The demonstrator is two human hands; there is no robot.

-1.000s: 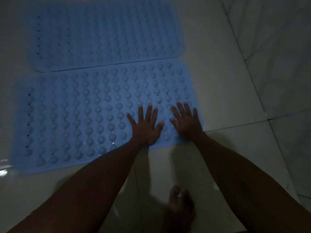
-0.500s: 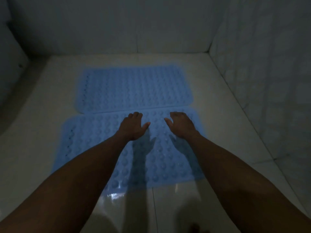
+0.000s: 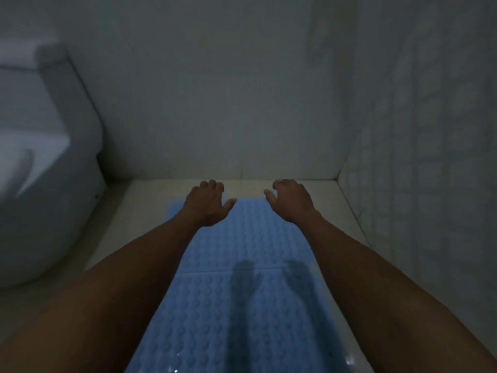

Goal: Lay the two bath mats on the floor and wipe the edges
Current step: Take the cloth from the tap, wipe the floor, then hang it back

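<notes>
Two light-blue studded bath mats lie flat on the pale tiled floor, edge to edge. The near mat [image 3: 231, 327] fills the bottom centre between my forearms. The far mat [image 3: 250, 238] lies beyond the seam, reaching toward the back wall. My left hand [image 3: 205, 204] hangs in the air over the far mat's left part, fingers loosely curled, holding nothing. My right hand [image 3: 291, 201] hangs over its right part the same way, holding nothing. Both hands cast shadows on the mats below. My arms hide the mats' left and right edges.
A white toilet [image 3: 40, 162] stands at the left, close to the mats. A tiled back wall [image 3: 228, 103] rises just beyond the far mat, and a patterned tiled wall [image 3: 419, 170] closes the right side. Narrow strips of floor [image 3: 126, 216] show beside the mats.
Both hands have lifted off the near mat, where they pressed flat, and now hang in the air over the far mat. The view has tilted up toward the back wall and toilet.
</notes>
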